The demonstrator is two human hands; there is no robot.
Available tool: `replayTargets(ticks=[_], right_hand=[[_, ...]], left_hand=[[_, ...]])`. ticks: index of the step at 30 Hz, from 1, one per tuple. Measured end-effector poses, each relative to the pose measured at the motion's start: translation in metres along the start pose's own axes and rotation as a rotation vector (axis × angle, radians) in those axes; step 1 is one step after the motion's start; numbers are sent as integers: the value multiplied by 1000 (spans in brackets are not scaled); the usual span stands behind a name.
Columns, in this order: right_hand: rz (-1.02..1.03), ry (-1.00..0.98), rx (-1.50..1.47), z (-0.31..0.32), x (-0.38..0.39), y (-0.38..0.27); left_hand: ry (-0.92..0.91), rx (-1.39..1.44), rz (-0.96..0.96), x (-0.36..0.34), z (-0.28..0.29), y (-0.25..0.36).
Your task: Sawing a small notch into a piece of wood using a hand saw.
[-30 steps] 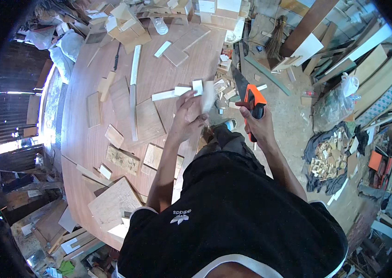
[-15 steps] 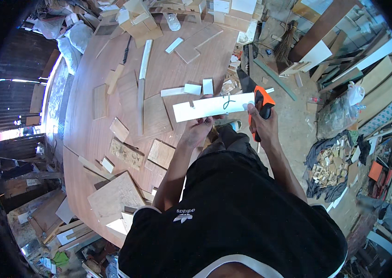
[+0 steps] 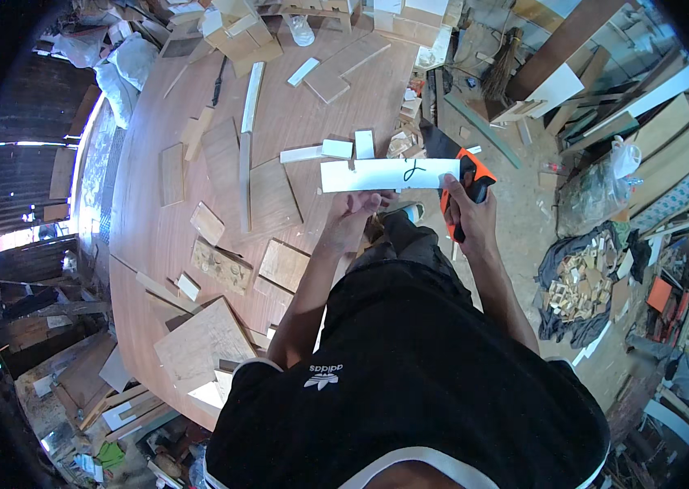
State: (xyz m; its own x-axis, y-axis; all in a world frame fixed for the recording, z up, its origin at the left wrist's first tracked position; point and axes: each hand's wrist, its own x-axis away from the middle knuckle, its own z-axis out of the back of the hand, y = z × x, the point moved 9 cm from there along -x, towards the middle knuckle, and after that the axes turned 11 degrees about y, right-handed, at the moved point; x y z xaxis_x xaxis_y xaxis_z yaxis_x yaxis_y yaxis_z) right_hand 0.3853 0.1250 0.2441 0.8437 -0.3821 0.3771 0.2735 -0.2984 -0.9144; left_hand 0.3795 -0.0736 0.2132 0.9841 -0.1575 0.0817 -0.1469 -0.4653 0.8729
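A long white board (image 3: 369,175) with a dark handwritten mark lies across both hands, at the right side of the table. My left hand (image 3: 352,208) is closed around its lower edge near the left end, with some fingers hidden beneath. In my right hand (image 3: 471,210) is a handsaw (image 3: 481,175) with an orange and black handle; its dark blade points up and away. My right thumb also presses on the board's right end. Just beyond the board are white blocks (image 3: 337,148) and a white strip (image 3: 301,154) on the table.
The brown table (image 3: 140,301) carries several wood offcuts, a square panel (image 3: 203,342), a long strip (image 3: 246,175) and a clear jar (image 3: 301,31). On the floor at right are a pile of small offcuts (image 3: 579,285), a plastic bag (image 3: 597,204) and leaning boards (image 3: 670,171).
The white board has shifted slightly right and levelled out, its left end rising. My right hand and the saw have moved a little to the right with it.
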Motion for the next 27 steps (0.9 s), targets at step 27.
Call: replayTargets(ticks=[27], right_hand=[[63,-37,46,3,6,-7]], left_hand=[[558,-243,-70,10,21,51]])
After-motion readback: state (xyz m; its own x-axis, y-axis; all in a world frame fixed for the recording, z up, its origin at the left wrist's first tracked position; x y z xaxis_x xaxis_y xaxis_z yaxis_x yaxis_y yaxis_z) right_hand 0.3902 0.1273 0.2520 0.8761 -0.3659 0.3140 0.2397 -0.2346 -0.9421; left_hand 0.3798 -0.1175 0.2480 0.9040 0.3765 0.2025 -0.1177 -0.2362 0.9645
